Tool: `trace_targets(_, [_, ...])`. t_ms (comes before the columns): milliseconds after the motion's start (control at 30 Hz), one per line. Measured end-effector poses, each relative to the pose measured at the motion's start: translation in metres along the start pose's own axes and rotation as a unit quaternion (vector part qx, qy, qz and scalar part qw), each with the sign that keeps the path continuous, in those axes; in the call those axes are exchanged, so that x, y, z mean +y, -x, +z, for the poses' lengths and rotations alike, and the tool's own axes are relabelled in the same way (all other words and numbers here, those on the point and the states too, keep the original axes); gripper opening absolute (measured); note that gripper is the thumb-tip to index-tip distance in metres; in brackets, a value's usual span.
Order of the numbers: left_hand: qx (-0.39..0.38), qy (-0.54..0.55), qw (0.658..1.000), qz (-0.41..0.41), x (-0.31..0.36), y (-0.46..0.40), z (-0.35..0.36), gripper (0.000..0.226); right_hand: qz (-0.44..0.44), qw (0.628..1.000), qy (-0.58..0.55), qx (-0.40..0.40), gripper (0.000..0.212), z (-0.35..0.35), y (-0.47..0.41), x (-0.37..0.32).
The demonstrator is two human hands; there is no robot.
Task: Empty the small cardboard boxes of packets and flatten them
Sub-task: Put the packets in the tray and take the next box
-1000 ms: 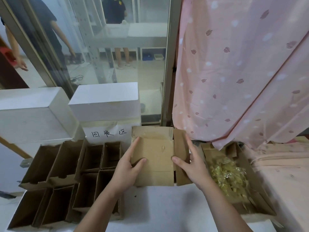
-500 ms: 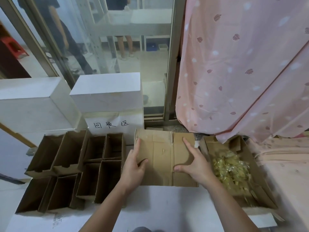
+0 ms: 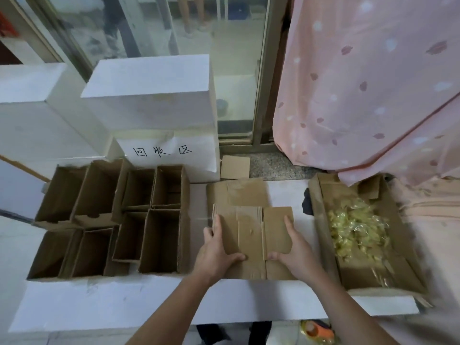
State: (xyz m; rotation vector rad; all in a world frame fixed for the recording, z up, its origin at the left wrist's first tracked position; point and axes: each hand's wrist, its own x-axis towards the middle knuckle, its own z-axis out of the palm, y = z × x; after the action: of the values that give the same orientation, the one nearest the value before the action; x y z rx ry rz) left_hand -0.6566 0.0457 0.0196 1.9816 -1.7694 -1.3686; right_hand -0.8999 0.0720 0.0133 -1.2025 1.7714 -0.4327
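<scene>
A flattened small cardboard box (image 3: pixel 251 232) lies on the white table (image 3: pixel 124 302), on top of other flat cardboard (image 3: pixel 239 192). My left hand (image 3: pixel 216 247) grips its left edge, thumb on top. My right hand (image 3: pixel 296 250) grips its right side in the same way. Several open, empty small boxes (image 3: pixel 159 240) stand in a cluster to the left. On the right a larger cardboard tray (image 3: pixel 395 265) holds a heap of clear yellow packets (image 3: pixel 356 230).
White foam blocks (image 3: pixel 151 93) stand behind the boxes, one with a handwritten paper label (image 3: pixel 161 151). A pink curtain (image 3: pixel 368 83) hangs at the back right over the tray's far corner. A cardboard scrap (image 3: pixel 235 166) lies on the floor by the glass door.
The held box has come down from tilted upright to lying flat on the table, both hands lowering with it. The view has tipped downward.
</scene>
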Motion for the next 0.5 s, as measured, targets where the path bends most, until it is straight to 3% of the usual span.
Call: trace_targets(500, [0.050, -0.095, 0.986, -0.128, 0.000, -0.168, -0.006, 0.132, -0.004, 0.988, 0.150, -0.022, 0.118, 0.027, -0.198, -0.027])
